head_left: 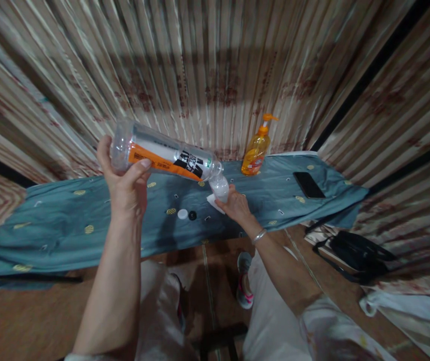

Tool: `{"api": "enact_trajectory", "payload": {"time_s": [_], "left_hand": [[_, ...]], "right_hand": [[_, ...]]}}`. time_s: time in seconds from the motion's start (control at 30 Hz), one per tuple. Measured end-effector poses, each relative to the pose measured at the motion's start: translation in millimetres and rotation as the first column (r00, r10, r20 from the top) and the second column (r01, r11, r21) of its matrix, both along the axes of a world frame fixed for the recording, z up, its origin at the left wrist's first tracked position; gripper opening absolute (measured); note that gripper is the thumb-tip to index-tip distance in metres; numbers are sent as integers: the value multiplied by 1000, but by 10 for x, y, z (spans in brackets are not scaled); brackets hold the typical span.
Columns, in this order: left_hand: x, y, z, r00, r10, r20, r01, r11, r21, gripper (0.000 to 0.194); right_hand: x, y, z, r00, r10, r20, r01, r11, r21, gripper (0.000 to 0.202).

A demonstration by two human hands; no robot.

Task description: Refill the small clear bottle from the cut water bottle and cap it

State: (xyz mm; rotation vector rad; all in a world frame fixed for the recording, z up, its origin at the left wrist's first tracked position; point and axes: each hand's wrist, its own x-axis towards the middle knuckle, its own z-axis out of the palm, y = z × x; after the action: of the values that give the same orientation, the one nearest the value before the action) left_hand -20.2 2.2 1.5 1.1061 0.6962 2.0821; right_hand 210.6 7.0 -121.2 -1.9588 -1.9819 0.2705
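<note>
My left hand grips the base end of a large clear plastic bottle with an orange, silver and black label. The bottle is tilted, its uncapped mouth pointing down to the right. Right at that mouth is a small clear container, its exact kind unclear, held in the fingers of my right hand. Something white and flat shows just under those fingers; I cannot tell whether it belongs to the container. A white cap and a black cap lie side by side on the cloth below.
An orange pump bottle stands at the back of the narrow table with its teal cloth. A black phone lies at the right end. Pleated curtains hang close behind. A black bag sits low on the right.
</note>
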Motion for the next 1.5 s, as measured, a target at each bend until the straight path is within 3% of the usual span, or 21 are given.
{"api": "enact_trajectory", "payload": {"time_s": [0.17, 0.37, 0.53, 0.83, 0.97, 1.1, 1.37, 1.5], "left_hand": [[-81, -139, -219, 999, 29, 44, -24, 994, -104, 68], [-102, -343, -549, 987, 5, 162, 41, 959, -279, 44], [-78, -439, -838, 961, -12, 275, 119, 919, -377, 43], [75, -527, -1186, 882, 5, 472, 246, 849, -468, 41], [167, -595, -1258, 839, -9, 544, 321, 816, -481, 42], [161, -665, -1276, 816, -20, 578, 339, 825, -451, 38], [-176, -682, -1385, 751, 63, 657, 349, 807, -477, 39], [-313, -671, -1392, 757, 32, 653, 369, 804, -467, 34]], "right_hand": [[2, -2, -11, 1000, 0, 2, 0, 1000, 13, 55], [-1, -4, -11, 1000, 7, 10, -7, 1000, 7, 52], [1, 2, -13, 1000, -1, 12, 1, 1000, 2, 51], [6, 34, -81, 1000, -7, 12, 6, 1000, 23, 52], [6, 41, -97, 1000, -17, 8, 17, 999, 37, 53], [3, 37, -87, 1000, -16, -8, 16, 999, 28, 53], [0, 26, -81, 999, -35, -2, 35, 999, 2, 51], [-3, 18, -75, 999, -45, 30, 45, 999, 8, 50]]}}
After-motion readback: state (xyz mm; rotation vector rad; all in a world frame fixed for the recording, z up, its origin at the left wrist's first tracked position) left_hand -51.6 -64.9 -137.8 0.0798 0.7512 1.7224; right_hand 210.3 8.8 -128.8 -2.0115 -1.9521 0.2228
